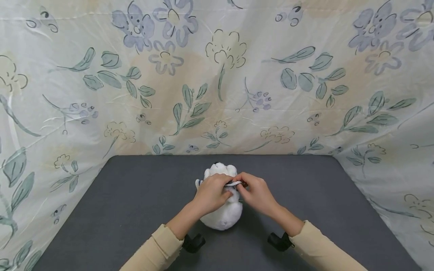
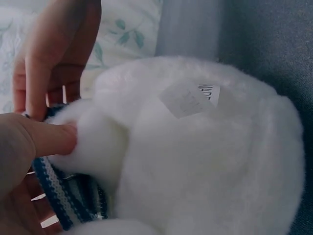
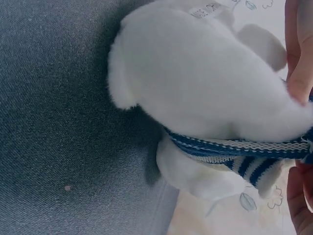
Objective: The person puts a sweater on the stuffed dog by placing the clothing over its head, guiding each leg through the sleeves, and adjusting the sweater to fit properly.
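A white plush toy (image 1: 222, 220) sits on the dark table with its back to me, its round ears at the far end. Around its upper body runs a knitted blue-and-white striped garment (image 3: 210, 147). My left hand (image 1: 213, 194) lies over the toy's left side; in the left wrist view its thumb presses a white plush limb (image 2: 100, 144) while the fingers are behind the garment. Across from it, my right hand (image 1: 255, 192) pinches the garment's edge at the toy's right side. Both hands meet close together, hiding part of the garment.
The grey tabletop (image 1: 135, 195) reaches back to a floral curtain (image 1: 237, 124). A white label (image 2: 190, 98) printed with letters sticks out of the toy's back. Dark devices (image 1: 194, 243) are worn at both wrists, below the cream sleeves.
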`<state>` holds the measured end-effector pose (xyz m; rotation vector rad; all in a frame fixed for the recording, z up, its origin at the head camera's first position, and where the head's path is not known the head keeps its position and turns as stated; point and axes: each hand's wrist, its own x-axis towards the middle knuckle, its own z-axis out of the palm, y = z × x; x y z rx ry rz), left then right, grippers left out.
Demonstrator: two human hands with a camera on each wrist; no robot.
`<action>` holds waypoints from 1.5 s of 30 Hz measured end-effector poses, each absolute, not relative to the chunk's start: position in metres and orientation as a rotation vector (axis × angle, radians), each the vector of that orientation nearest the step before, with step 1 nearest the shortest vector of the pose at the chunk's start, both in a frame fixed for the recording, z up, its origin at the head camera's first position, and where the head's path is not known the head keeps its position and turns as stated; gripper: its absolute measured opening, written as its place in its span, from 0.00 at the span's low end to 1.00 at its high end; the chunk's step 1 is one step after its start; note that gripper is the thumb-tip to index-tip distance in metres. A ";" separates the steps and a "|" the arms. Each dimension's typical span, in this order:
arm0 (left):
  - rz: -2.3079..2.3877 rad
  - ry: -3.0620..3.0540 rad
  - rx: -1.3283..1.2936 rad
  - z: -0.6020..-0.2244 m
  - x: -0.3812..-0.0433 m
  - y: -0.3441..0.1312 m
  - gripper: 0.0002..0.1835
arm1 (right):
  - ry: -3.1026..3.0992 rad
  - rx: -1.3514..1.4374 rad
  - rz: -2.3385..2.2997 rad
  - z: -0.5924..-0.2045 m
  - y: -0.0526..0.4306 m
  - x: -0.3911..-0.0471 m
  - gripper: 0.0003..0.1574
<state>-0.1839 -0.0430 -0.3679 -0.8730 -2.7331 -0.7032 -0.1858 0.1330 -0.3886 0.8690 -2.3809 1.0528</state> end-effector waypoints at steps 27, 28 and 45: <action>-0.588 -2.517 -0.686 -0.385 -0.191 -0.035 0.15 | -2.274 0.889 0.909 -0.392 0.133 -0.170 0.11; -0.582 -2.508 -0.681 -0.385 -0.191 -0.035 0.15 | -2.268 0.888 0.909 -0.392 0.133 -0.170 0.11; -0.555 -2.480 -0.748 -0.388 -0.188 -0.036 0.15 | -2.277 0.868 0.902 -0.398 0.146 -0.180 0.17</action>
